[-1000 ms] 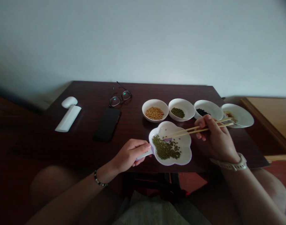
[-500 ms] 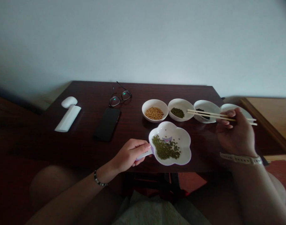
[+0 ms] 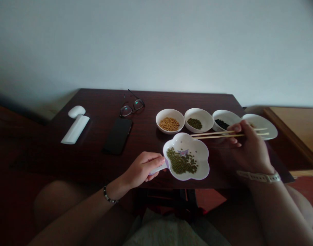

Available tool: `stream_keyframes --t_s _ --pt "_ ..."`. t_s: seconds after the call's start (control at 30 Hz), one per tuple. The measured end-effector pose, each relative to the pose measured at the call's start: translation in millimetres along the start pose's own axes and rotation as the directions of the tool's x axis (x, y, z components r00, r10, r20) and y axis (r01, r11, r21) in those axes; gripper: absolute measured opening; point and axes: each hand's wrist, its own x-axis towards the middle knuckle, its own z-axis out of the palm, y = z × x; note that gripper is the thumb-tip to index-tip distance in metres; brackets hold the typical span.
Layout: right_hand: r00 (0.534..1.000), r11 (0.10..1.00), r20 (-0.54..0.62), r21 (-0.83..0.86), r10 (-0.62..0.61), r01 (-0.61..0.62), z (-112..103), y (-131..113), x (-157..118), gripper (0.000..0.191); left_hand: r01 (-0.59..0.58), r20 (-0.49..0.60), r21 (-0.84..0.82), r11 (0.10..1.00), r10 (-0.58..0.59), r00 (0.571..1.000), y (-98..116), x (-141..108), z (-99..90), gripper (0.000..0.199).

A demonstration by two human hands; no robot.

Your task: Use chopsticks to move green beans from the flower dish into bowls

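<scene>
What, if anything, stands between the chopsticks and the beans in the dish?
Perhaps the rim of the dish: the chopsticks in the right hand have their tips at its far edge, the beans inside. Whether the tips are above the rim, I can't tell. Nothing else visible intervenes.

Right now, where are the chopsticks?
In the head view, right of centre: the right hand holds the chopsticks, their tips pointing left by the far rim of the flower-shaped dish, in front of the bowl of green beans.
</scene>
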Motion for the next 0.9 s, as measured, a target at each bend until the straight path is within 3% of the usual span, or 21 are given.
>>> stream_keyframes --t_s 0.13,0.27,0.9 --pt "0.993 0.99 0.114 -0.143 0.023 -0.007 15.8 -1.2 -13.8 0.046 0.002 -0.001 -0.004 1.0 -0.002 1.0 2.5 3.7 2.6 0.051" --pt "0.992 0.97 0.125 -0.242 0.012 0.019 18.3 0.4 -19.1 0.048 0.004 -0.01 0.002 1.0 -0.004 1.0 3.1 5.4 3.6 0.052" --pt "0.985 0.966 0.169 -0.256 0.021 0.023 16.2 3.0 -20.8 0.05 0.017 -0.016 0.025 1.0 -0.016 1.0 4.1 6.5 4.7 0.055"
